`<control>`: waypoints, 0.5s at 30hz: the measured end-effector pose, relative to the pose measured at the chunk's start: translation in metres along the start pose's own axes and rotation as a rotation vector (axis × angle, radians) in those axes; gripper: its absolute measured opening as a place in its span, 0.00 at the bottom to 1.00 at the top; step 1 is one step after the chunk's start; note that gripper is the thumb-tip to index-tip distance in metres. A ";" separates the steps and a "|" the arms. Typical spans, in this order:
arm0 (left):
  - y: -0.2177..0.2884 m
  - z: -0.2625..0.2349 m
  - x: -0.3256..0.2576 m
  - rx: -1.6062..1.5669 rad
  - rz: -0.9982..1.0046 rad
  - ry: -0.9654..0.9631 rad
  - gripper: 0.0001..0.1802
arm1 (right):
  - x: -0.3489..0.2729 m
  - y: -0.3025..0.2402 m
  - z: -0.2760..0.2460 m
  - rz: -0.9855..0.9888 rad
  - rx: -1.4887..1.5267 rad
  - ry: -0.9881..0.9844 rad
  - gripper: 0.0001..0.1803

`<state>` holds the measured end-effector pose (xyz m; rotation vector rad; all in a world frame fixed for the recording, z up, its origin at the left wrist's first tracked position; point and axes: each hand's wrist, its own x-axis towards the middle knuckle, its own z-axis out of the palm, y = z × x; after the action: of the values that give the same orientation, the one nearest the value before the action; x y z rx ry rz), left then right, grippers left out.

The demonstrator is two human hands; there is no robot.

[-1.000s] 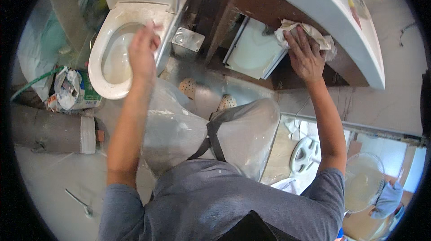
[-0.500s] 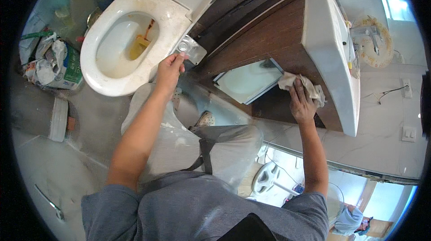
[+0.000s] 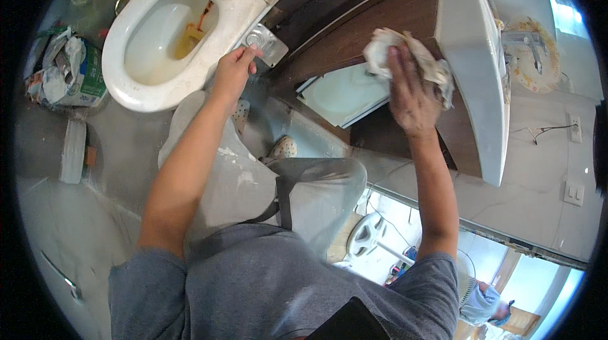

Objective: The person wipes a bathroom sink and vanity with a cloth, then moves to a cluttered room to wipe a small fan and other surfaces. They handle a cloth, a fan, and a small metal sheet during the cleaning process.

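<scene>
My right hand (image 3: 411, 90) presses a crumpled, stained whitish rag (image 3: 386, 45) against the brown vanity cabinet (image 3: 405, 20), above its opening. Its fingers lie over the rag, hiding part of it. Inside the opening shows a pale, metal-edged panel (image 3: 345, 96). My left hand (image 3: 233, 74) is closed, thumb and forefinger together, beside a shiny metal fitting (image 3: 273, 49) with a round part. Whether it grips the fitting or something small is hidden. A white toilet (image 3: 117, 55) with brown stains and yellow liquid in the bowl stands just left of that hand.
A white washbasin (image 3: 472, 74) with a faucet (image 3: 538, 55) tops the cabinet. On the left lie a torn bag of rubbish (image 3: 76, 77) and a white plastic container (image 3: 74, 150). A white fan base (image 3: 366, 235) stands behind me, and another person (image 3: 482, 305) is beyond the doorway.
My right hand has slid the rag up and to the left along the cabinet face. The whole view has shifted a little; my left hand stays beside the metal fitting.
</scene>
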<state>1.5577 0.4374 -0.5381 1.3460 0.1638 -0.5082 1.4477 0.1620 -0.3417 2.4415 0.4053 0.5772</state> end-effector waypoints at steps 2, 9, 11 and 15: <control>-0.003 -0.002 0.000 -0.023 0.007 -0.010 0.21 | -0.030 0.019 -0.001 0.033 0.043 -0.003 0.30; -0.011 0.007 0.003 -0.029 0.031 -0.071 0.23 | -0.066 0.029 0.006 0.076 0.082 0.114 0.28; -0.010 0.006 0.002 0.004 0.043 -0.088 0.23 | -0.029 0.009 0.001 0.055 0.074 0.083 0.24; -0.013 0.006 -0.002 0.076 0.114 -0.112 0.22 | 0.017 -0.031 0.046 -0.114 0.557 0.310 0.26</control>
<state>1.5495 0.4305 -0.5480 1.3885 -0.0248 -0.4964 1.4795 0.1712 -0.3888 2.8243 0.9321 0.8926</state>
